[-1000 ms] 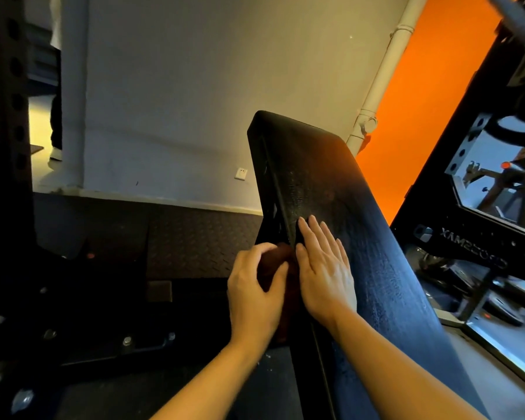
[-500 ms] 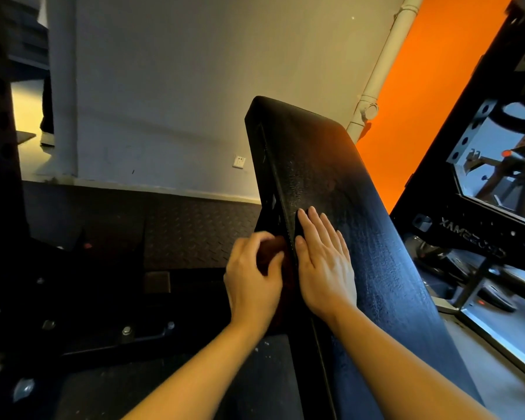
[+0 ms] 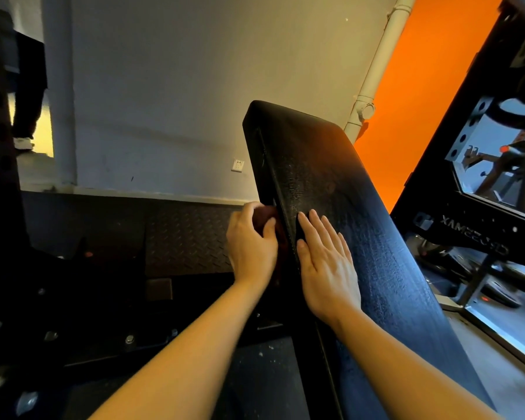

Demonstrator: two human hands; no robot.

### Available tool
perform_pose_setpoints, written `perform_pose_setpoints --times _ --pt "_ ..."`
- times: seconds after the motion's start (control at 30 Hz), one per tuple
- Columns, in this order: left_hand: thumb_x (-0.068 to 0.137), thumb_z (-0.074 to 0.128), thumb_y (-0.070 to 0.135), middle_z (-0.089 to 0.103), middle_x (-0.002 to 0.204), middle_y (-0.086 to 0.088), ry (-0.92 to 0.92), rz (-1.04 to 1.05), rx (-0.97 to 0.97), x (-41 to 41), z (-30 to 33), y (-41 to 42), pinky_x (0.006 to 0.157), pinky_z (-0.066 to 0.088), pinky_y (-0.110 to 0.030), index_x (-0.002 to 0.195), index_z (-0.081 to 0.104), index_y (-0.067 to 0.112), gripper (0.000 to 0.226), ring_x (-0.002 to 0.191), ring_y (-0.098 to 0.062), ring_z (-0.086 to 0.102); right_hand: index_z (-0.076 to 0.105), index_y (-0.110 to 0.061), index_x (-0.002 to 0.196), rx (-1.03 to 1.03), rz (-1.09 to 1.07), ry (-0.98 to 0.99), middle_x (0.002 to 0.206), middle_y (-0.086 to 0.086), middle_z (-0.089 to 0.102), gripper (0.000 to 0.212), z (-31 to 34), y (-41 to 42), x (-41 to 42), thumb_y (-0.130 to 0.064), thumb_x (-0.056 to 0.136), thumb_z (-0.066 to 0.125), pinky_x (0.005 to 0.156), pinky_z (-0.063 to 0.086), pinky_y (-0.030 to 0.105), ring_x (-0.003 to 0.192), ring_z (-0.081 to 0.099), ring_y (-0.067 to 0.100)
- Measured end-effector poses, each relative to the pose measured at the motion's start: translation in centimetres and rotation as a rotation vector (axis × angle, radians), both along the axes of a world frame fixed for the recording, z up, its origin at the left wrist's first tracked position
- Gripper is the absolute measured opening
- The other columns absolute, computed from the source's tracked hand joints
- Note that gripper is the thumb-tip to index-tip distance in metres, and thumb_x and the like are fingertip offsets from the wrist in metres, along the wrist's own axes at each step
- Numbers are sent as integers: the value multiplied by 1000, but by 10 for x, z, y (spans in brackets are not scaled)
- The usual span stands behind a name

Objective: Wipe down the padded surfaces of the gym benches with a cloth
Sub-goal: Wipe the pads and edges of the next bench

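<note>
Bench pad [image 3: 340,183], inclined: left hand [image 3: 250,244] grips dark red cloth [image 3: 265,215] vs pad's left edge; right hand [image 3: 326,262] flat, fingers spread, just inside that edge. Upper pad bare.

A long black padded bench back [image 3: 340,189] slopes upward toward a pale grey wall [image 3: 179,86]. The right hand [image 3: 326,262] lies flat on the pad's face, fingers straight. The left hand [image 3: 250,247] curls around a dark reddish-brown cloth [image 3: 265,215] against the pad's left side edge. A white pipe [image 3: 382,65] borders an orange wall [image 3: 428,95].
</note>
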State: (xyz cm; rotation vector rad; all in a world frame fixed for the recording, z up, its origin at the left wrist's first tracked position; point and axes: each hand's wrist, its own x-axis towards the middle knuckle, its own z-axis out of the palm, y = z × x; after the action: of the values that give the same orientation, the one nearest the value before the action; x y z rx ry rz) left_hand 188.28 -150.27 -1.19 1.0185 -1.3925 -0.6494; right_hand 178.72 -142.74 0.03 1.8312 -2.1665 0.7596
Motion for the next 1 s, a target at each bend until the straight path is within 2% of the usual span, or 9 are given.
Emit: perform_pose_setpoints --times 0.07,0.23,0.4,0.5,0.67,0.77,0.87,0.93,1.0 --pt "94 58 28 54 117 0 31 -17 -23 -1 -3 8 70 35 -4 122 57 20 29 99 -6 50 13 -39 153 2 1 1 160 -18 1 50 0 0 0 -42 104 21 122 -3 31 146 -9 0" --pt "89 65 21 56 115 1 70 -80 -127 4 -35 37 80 35 2 118 61 18 29 101 -6 53 11 -38 153 6 -4 7 160 -17 1 50 -1 -1 0 -42 104 21 122 -2 32 146 -9 1" --pt "92 63 21 55 121 -3 59 -19 -46 -4 -2 -7 82 34 -10 121 58 17 30 107 -8 49 13 -39 153 -9 3 5 160 -18 3 50 -1 -1 -1 -42 104 21 122 -2 31 146 -8 0" --pt "90 65 19 58 118 0 86 -47 -61 0 -3 -7 88 44 -21 119 60 17 29 105 -6 50 14 -40 152 -14 8 1 160 -19 3 49 -2 -1 -1 -42 103 22 122 -2 31 146 -8 -1" --pt "84 71 11 58 108 6 92 -140 -161 10 -47 41 84 38 -3 109 64 19 27 96 2 54 20 -38 152 -41 17 -24 160 -18 9 48 -2 -2 2 -39 104 26 122 1 32 147 -3 0" --pt "87 67 14 56 112 3 54 -125 -114 6 -24 17 80 36 -6 112 61 19 26 100 -6 53 36 -33 147 -29 -18 1 155 -14 29 44 8 -4 -2 -36 103 34 115 18 35 145 18 11" --pt "92 62 16 55 119 -1 71 -103 -41 1 15 -22 84 34 -16 117 58 20 26 106 -11 51 56 -24 117 -61 -54 87 119 -1 52 22 37 -25 -2 -32 98 46 87 32 36 118 44 25" --pt "92 62 15 55 118 0 89 -98 -39 1 20 -30 86 37 -18 117 58 20 26 107 -11 52 50 -28 126 -37 -56 85 129 -1 47 29 49 -43 4 -34 100 40 98 32 37 127 37 23" --pt "89 65 12 57 113 3 97 -123 -90 6 3 -19 87 40 -16 113 61 18 25 102 -8 54 31 -34 147 0 -44 50 154 -5 28 44 45 -53 8 -36 103 30 117 19 42 144 17 18"
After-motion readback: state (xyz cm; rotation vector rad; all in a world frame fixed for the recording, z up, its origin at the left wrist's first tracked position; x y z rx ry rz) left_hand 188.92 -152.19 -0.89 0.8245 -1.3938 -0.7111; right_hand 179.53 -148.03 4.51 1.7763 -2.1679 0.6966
